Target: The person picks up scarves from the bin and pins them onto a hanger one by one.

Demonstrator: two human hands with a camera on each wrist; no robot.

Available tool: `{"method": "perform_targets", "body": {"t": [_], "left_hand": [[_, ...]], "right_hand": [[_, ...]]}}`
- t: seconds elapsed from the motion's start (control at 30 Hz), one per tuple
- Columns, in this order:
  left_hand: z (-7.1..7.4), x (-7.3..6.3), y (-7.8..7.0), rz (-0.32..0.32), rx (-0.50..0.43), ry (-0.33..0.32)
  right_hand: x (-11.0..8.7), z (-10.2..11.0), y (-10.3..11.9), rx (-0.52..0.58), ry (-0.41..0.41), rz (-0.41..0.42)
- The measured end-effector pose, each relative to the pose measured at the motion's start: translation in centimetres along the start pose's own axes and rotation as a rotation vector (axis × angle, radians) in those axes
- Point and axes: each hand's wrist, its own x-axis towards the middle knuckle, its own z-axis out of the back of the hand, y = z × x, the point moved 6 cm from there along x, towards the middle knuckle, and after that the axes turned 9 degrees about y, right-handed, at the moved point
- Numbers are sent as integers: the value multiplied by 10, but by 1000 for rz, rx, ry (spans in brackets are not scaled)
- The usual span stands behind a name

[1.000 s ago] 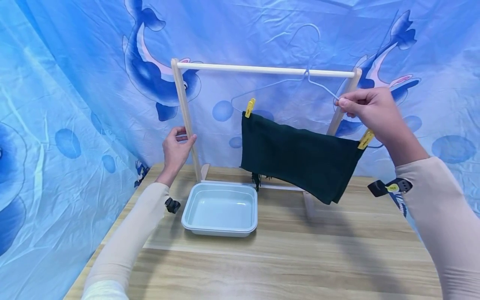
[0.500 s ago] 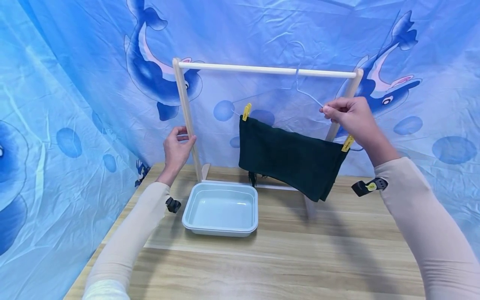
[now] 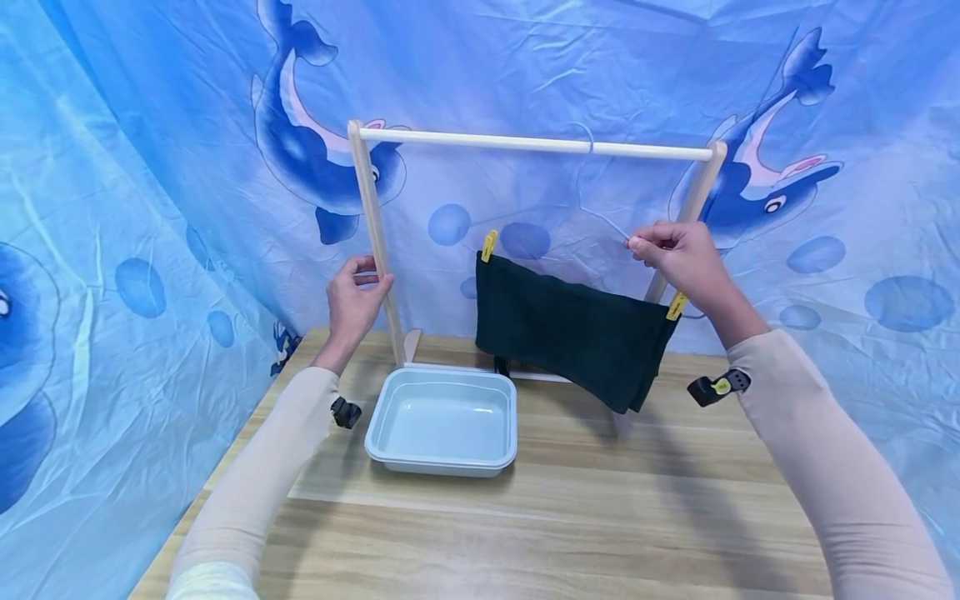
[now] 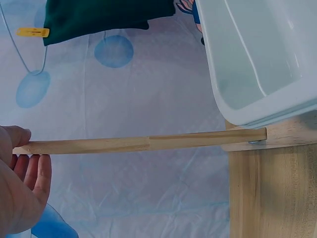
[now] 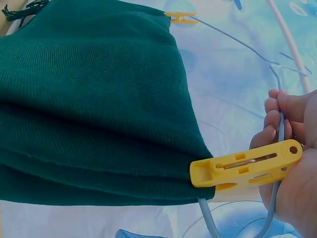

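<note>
My right hand [image 3: 681,260] pinches the sloping arm of a pale blue wire clothes hanger [image 3: 604,220]. A folded dark green scarf [image 3: 573,327] with a fringe hangs from it, tilted lower on the right. One yellow clothespin [image 3: 489,246] clips the scarf's left corner, and another yellow clothespin [image 5: 242,166] clips the corner beside my right hand. The hanger's hook is at the top rod [image 3: 480,142] of a wooden rack; I cannot tell whether it bears on the rod. My left hand [image 3: 354,302] holds the rack's left post [image 4: 99,145] between thumb and fingers.
A light blue plastic basin [image 3: 441,465] stands on the wood-grain table [image 3: 480,533], close by the foot of the left post. Behind the rack hangs a blue curtain [image 3: 525,67] printed with dolphins. The rack's right post [image 3: 697,196] rises behind my right hand.
My right hand has moved left and down with the hanger and scarf. The hook has come down from above the rod to the rod's height. My left hand stays on the post.
</note>
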Motion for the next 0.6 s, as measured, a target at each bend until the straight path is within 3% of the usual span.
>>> {"method": "perform_targets", "body": {"t": [0.33, 0.6], "left_hand": [[0, -1, 0, -6, -4, 9], [0, -1, -1, -7, -11, 6]], "right_hand": [[-2, -11, -9, 39, -3, 52], [-5, -19, -14, 59, 30, -19]]}}
